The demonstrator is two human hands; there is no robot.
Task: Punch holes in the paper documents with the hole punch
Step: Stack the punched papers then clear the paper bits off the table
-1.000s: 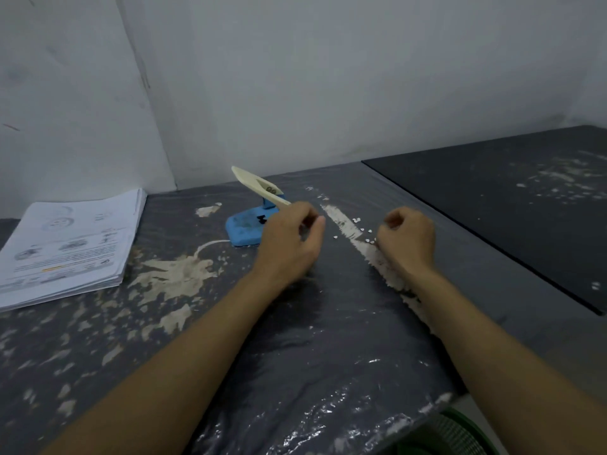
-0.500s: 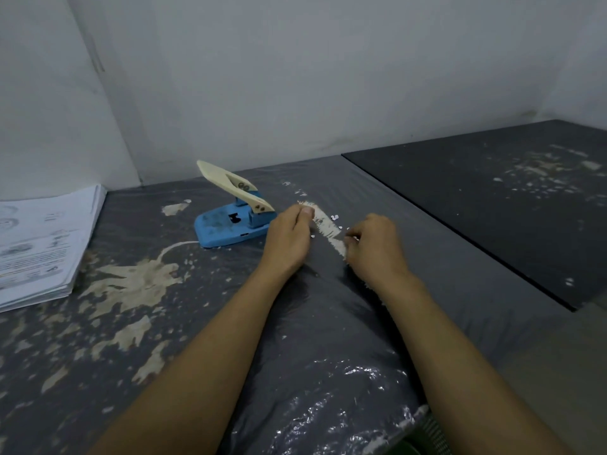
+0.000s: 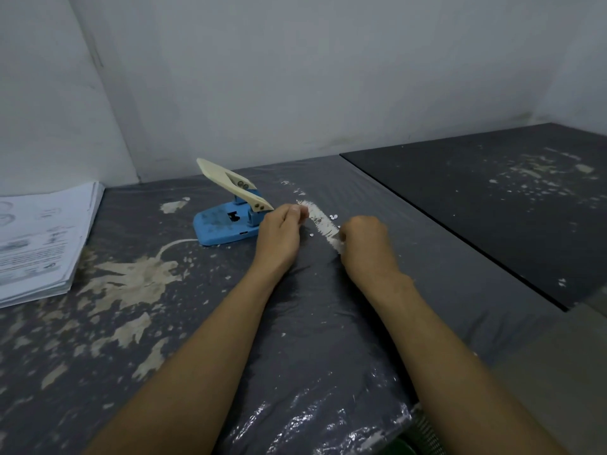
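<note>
The hole punch (image 3: pixel 226 224) has a blue base and a raised cream lever, and stands on the grey table (image 3: pixel 295 323) at centre left. A thick stack of printed paper documents (image 3: pixel 42 244) lies at the left edge, apart from both hands. My left hand (image 3: pixel 282 231) rests just right of the punch with its fingers curled in, thumb against the fingertips. My right hand (image 3: pixel 364 241) is curled too, its fingertips down on a white streak (image 3: pixel 323 221). Tiny white paper dots (image 3: pixel 333 217) lie scattered between the hands. Nothing shows inside either hand.
The table is wrapped in wrinkled plastic film with flaked beige patches (image 3: pixel 131 280) on the left. A second dark table (image 3: pixel 492 208) adjoins on the right. White walls close the back and left. A green object (image 3: pixel 404 449) peeks below the front edge.
Both hands have moved closer together around the scattered dots. The left hand's fingers have closed up beside the punch, and the right hand has come down onto the white streak.
</note>
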